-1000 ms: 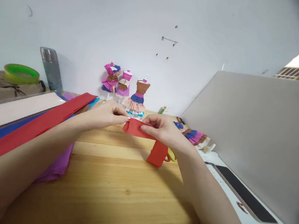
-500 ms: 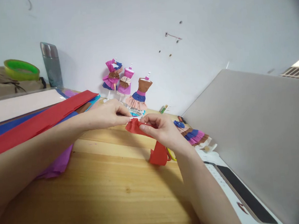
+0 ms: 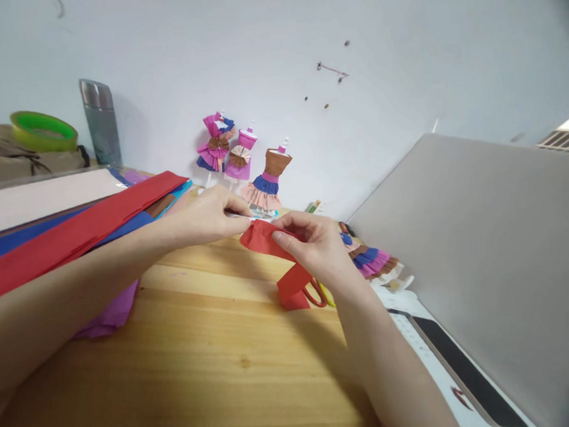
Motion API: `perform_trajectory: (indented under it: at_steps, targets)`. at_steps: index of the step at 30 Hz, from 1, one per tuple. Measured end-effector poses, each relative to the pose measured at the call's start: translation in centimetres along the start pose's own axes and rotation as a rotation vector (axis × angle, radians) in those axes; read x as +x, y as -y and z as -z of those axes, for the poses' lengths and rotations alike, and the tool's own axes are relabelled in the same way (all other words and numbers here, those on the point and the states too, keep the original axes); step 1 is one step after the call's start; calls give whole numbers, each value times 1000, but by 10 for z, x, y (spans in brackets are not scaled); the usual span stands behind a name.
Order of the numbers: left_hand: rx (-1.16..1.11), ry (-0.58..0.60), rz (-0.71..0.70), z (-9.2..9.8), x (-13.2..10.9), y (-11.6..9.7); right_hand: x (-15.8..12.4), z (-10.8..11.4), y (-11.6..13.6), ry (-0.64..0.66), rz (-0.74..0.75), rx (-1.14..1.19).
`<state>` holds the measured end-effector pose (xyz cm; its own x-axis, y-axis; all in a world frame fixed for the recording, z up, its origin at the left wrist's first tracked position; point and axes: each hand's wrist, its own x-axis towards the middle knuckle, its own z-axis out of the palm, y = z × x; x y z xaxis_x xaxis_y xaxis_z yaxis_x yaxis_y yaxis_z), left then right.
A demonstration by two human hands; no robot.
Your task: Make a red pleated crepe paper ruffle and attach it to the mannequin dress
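A red crepe paper strip [image 3: 265, 238] is stretched between my two hands above the table. My left hand [image 3: 215, 213] pinches its left end with thumb and fingers, and a bit of something white shows behind that edge. My right hand [image 3: 317, 240] is closed on the strip farther right, thumb in front. The strip's free tail [image 3: 293, 287] hangs and bends beneath my right hand. Close behind the tail lie scissors with red and yellow handles [image 3: 330, 296], partly hidden by my right wrist.
Folded crepe paper [image 3: 82, 234] in several colours lies at left. Miniature dress forms [image 3: 264, 182] in paper dresses stand by the wall. A bottle [image 3: 100, 123] and a tape roll [image 3: 43, 131] are at back left. An open laptop [image 3: 486, 236] and layered paper dress [image 3: 371, 259] fill the right.
My right hand has shifted slightly right, and the red strip between the hands looks flatter. Its hanging tail has swung left, uncovering more of the red scissor handle.
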<state>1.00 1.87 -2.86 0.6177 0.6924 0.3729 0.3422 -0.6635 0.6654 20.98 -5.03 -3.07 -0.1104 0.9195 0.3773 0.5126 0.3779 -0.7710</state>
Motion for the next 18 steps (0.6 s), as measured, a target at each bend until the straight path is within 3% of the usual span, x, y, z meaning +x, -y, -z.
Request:
perform_trajectory:
  at_steps: [10, 18]
  targets:
    - [-76, 64, 108, -9, 2, 4, 3, -5, -9, 89, -97, 99]
    - [-4, 50, 71, -12, 3, 3, 4, -2, -9, 107, -95, 66]
